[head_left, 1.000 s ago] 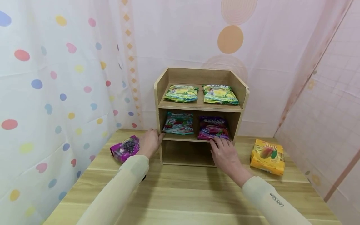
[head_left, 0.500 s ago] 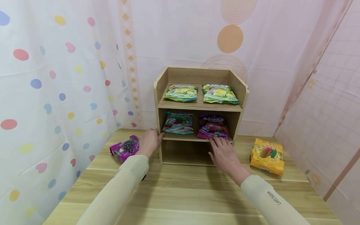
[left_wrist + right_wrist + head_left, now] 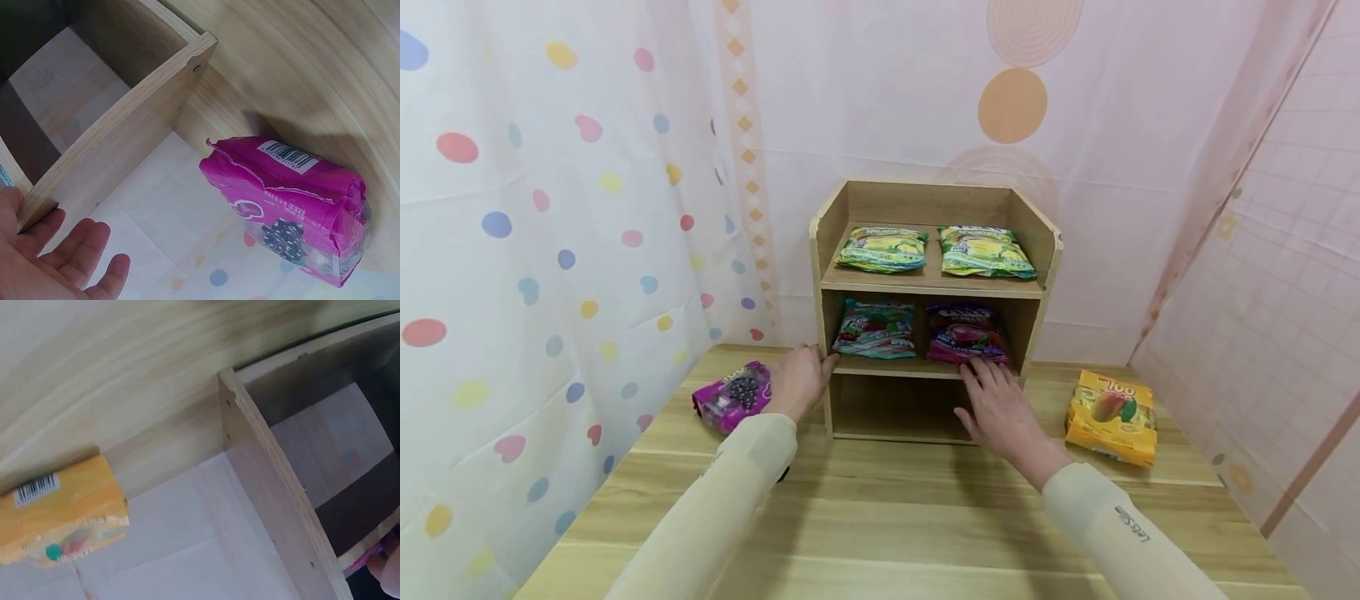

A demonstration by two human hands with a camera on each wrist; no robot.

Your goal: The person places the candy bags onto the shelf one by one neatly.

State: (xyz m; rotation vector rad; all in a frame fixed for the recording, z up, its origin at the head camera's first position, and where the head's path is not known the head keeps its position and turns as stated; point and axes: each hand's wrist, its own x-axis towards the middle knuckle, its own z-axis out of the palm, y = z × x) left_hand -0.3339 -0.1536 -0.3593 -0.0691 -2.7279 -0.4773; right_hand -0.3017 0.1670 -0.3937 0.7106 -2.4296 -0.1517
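Note:
A small wooden shelf [image 3: 928, 287] stands on the table. My left hand [image 3: 799, 382] holds the front edge of its left side panel, the thumb on the inner side and the fingers along the outer face [image 3: 75, 253]. On the middle level lie a teal candy bag [image 3: 876, 329] at left and a dark purple candy bag [image 3: 967, 335] at right. My right hand [image 3: 1000, 408] touches the purple bag's front edge with extended fingertips. Only a bit of that hand shows in the right wrist view. Two yellow-green candy bags, one left [image 3: 883, 250] and one right [image 3: 985, 252], lie on the top level.
A purple grape candy bag [image 3: 733, 396] lies on the table [image 3: 880, 517] left of the shelf. To the right lies a yellow mango candy bag [image 3: 1111, 417]. Patterned curtains [image 3: 880, 92] hang behind and at both sides. The bottom compartment [image 3: 898, 408] is open-fronted.
The dark purple bag has slid slightly deeper into the middle level, and my right fingertips have moved forward with it. The left hand has stayed at the side panel.

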